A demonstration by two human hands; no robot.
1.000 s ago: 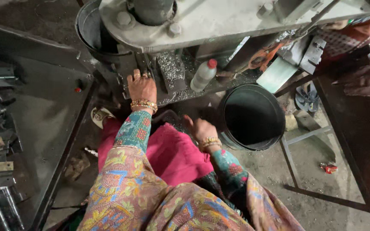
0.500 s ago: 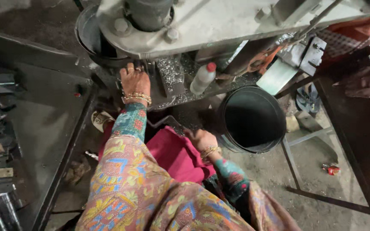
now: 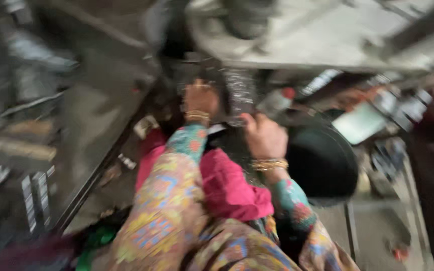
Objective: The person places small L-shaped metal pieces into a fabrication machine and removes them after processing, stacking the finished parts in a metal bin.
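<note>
The view is blurred by motion. My left hand, with gold bangles at the wrist, reaches under the grey machine body and rests against its dark lower part. My right hand, also bangled, is raised beside a glittering pile of small metal bits on the machine's ledge. Whether either hand grips anything is too blurred to tell. Both sleeves are brightly patterned, and a pink cloth lies across my lap.
A black bucket stands to the right of my right hand. A plastic bottle with a red cap lies behind it. Metal strips and tools lie on a dark surface at the left. A pale green sheet sits at the right.
My right hand rose from my lap up toward the machine ledge beside the metal bits. My left hand stayed under the machine. The camera swung, and the picture blurred.
</note>
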